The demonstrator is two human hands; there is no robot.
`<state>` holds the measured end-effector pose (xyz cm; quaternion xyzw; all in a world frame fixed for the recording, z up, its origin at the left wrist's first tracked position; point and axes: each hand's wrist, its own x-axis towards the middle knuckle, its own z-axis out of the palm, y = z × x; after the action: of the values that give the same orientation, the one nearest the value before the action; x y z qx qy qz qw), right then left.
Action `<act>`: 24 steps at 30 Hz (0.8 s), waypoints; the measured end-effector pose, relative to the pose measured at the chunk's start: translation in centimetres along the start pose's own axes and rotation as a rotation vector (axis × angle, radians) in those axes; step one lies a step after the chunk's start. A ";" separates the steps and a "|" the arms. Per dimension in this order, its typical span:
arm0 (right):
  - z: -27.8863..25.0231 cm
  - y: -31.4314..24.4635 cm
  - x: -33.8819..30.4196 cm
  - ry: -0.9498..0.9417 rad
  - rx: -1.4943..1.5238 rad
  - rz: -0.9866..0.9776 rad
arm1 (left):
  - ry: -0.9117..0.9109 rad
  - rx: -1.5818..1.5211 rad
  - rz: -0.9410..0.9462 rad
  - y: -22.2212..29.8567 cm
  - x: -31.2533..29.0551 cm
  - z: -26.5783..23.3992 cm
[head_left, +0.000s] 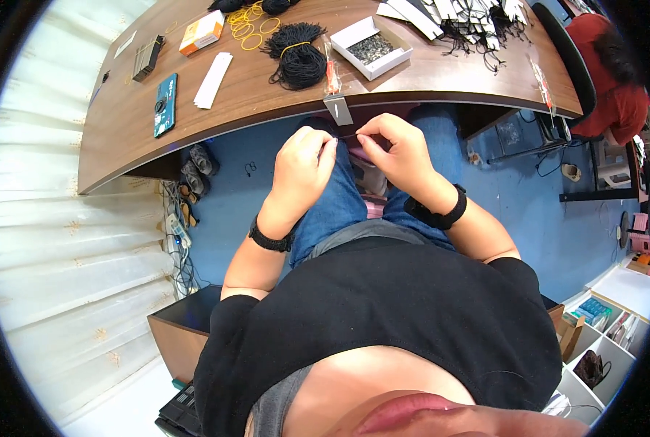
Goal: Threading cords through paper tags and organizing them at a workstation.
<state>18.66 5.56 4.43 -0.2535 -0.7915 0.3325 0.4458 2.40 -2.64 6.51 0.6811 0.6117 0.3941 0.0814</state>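
Note:
Over my lap, just off the table's front edge, my left hand is closed in a pinch, thumb against forefinger. A tiny pale speck shows at those fingertips, too small to name. My right hand pinches too, a short gap away; what it holds, if anything, cannot be made out. Just beyond both hands, a grey-white card tag hangs at the table edge. Behind it lies a bundle of black cords tied with a yellow band. A white open box to its right holds many small dark metallic pieces.
Tags with black strings are heaped at the far right of the wooden table. Toward the left lie white strips, a blue phone-like case, an orange-white box and yellow rubber bands. A person in red sits at right.

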 end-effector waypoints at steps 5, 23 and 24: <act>0.3 0.1 -0.9 0.054 -0.100 0.036 | -0.069 -0.279 -0.337 -1.2 -0.9 0.6; 0.0 0.9 0.2 -0.075 -0.191 -0.269 | -0.066 -0.569 -0.369 -1.1 -2.1 3.0; -0.2 0.8 0.2 -0.132 -0.176 -0.246 | -0.084 -0.654 -0.412 -1.1 -2.2 3.0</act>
<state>18.78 6.24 4.03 -0.1702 -0.8702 0.2208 0.4063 3.60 -3.23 2.91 0.4978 0.5739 0.5154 0.3965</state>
